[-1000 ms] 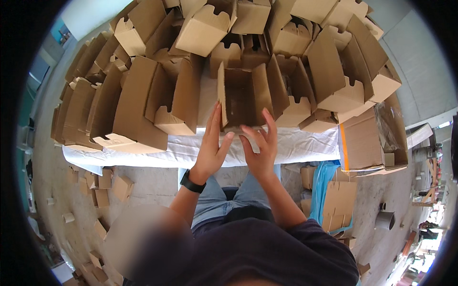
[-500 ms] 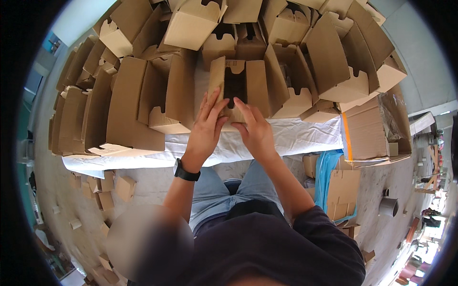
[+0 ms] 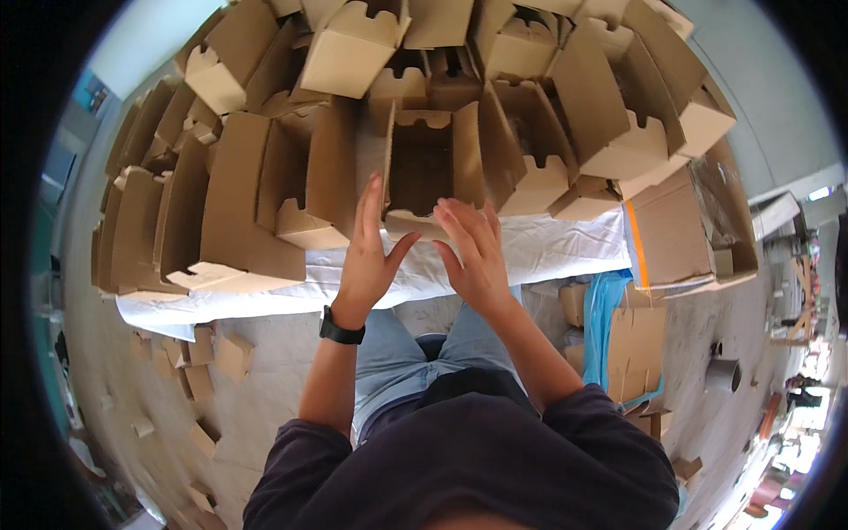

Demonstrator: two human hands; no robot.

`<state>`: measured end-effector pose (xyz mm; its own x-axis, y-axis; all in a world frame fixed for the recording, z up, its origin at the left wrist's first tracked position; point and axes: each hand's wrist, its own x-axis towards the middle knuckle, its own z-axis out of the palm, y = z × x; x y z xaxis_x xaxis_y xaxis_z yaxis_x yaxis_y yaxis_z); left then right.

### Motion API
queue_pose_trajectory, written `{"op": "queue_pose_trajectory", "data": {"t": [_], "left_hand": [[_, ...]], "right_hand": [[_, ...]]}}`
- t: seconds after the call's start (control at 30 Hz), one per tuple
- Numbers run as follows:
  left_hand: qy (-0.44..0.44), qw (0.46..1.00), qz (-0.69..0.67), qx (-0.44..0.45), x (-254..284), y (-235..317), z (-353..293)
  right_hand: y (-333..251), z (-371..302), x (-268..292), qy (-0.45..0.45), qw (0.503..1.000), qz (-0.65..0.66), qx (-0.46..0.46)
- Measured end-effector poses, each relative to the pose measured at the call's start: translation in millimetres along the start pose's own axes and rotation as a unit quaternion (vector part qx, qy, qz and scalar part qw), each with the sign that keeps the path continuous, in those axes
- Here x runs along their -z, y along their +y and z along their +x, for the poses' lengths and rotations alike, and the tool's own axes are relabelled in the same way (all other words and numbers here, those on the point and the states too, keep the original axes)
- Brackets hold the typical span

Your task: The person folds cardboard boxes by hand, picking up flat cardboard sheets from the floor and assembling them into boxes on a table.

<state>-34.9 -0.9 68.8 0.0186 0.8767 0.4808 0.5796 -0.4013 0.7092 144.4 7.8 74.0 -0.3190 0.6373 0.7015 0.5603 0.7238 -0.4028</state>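
Observation:
A small brown cardboard box (image 3: 420,221) stands upright in front of me near the table's front edge, its top open and its side flaps raised. My left hand (image 3: 371,261) is at the box's front left corner, fingers stretched up and thumb apart, with nothing in it. On the other side, my right hand (image 3: 475,258) has its fingers extended over the front right corner, close to or touching the front wall; contact is hard to tell. The thumb is spread away. Inside, the box shows a dark bare bottom.
Open cardboard boxes (image 3: 234,199) crowd the table on both sides and behind. A white cloth (image 3: 565,243) covers the table's front edge. At the right stands a larger carton (image 3: 671,230) with orange tape. Small box pieces (image 3: 234,355) and a grey bucket (image 3: 723,375) are on the floor.
The box's flaps have spread wider, and its inside shows more. My left hand has come off the left flap and moved slightly left; my right hand stays near the front right corner.

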Motion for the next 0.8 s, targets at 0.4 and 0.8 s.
{"op": "queue_pose_trajectory", "data": {"t": [0.4,0.8], "left_hand": [[-0.033,0.997,0.062,-0.028,-3,-17,-1],[-0.101,0.960,-0.234,0.118,30,-21,-97]], "right_hand": [[7,8,-10,-0.016,0.997,0.038,-0.057],[-25,-23,35,0.040,0.989,0.069,0.125]]}}
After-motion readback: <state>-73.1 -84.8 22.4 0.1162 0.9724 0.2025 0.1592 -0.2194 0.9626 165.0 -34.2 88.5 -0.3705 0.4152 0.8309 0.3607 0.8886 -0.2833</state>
